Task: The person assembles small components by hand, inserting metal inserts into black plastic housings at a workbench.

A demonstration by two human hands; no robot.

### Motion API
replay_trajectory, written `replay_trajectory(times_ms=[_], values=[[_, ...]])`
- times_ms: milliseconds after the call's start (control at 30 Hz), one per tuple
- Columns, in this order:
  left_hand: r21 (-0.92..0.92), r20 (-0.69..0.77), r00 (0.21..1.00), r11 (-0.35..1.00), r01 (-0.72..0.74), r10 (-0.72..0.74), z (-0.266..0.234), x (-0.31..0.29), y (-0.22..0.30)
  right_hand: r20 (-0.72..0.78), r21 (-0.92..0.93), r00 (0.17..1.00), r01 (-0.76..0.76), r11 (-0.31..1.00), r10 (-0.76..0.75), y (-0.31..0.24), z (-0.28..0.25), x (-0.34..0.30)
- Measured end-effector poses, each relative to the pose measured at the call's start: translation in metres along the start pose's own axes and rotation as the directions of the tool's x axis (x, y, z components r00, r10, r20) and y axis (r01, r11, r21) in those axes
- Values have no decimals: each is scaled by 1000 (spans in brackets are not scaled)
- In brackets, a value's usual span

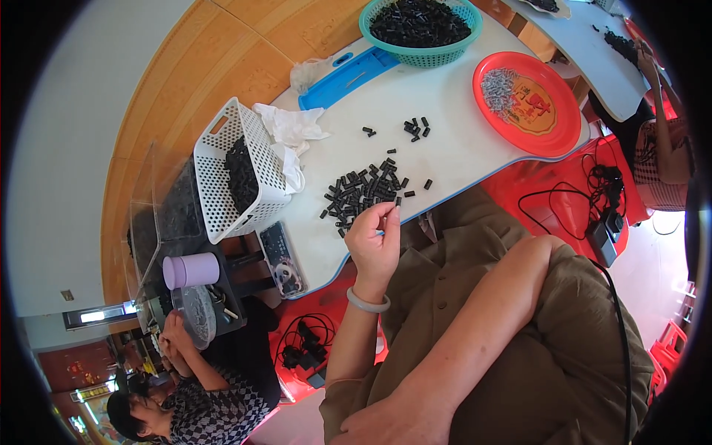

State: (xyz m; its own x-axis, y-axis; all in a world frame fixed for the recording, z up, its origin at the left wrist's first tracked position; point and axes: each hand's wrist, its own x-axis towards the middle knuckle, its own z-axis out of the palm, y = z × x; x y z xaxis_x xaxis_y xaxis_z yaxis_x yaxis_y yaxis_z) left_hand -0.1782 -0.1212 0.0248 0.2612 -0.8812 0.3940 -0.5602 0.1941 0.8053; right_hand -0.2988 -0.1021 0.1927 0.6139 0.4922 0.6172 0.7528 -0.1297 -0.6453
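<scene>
My left hand [377,241], with a pale bracelet on its wrist, is raised at the table's near edge, thumb and index finger pinched together. A small black tube [398,200] shows right at the fingertips; whether they grip it or it lies behind them I cannot tell. Just beyond lies a loose pile of short black tubes [360,193], with several strays [417,130] farther off. My right forearm crosses my body, and my right hand [397,424] lies near my left elbow at the lower edge, its fingers mostly cut off.
A white perforated basket [259,211] with black pieces stands left, beside crumpled white cloth [289,126] and a phone-like panda-printed case [280,259]. Behind are a blue tray [319,90] and a green basket [437,56]; right, a red plate [567,133] bears metal pieces. People sit left and right.
</scene>
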Motion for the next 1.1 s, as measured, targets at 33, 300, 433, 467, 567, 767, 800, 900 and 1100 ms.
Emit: replay_trajectory(times_ms=[33,300,433,467,567,767,800,900,1100], values=[[-4,3,1000,1000,2,-2,1,-1,0,4,-2,1000,-3,1000,3,0,0,0],[-3,15,1000,1000,-3,3,3,2,1,45,-17,999,-26,1000,27,-3,0,3],[5,21,1000,1000,-20,19,4,5,4,69,-26,997,-33,999,35,-5,2,8],[2,30,999,1000,-18,18,5,6,5,74,-28,997,-35,999,37,-5,3,9],[-8,27,999,1000,-30,30,8,9,2,83,-30,995,-44,999,46,-3,2,8],[16,50,998,999,29,-30,9,12,8,-31,-3,997,66,998,-66,9,27,19],[15,57,998,999,32,-33,14,14,7,-166,20,970,182,983,-176,20,40,19],[46,64,997,997,-56,53,34,14,5,-25,43,995,98,994,-97,23,41,23],[474,240,967,859,-193,85,60,20,2,-491,-148,823,243,959,-284,25,53,14]])
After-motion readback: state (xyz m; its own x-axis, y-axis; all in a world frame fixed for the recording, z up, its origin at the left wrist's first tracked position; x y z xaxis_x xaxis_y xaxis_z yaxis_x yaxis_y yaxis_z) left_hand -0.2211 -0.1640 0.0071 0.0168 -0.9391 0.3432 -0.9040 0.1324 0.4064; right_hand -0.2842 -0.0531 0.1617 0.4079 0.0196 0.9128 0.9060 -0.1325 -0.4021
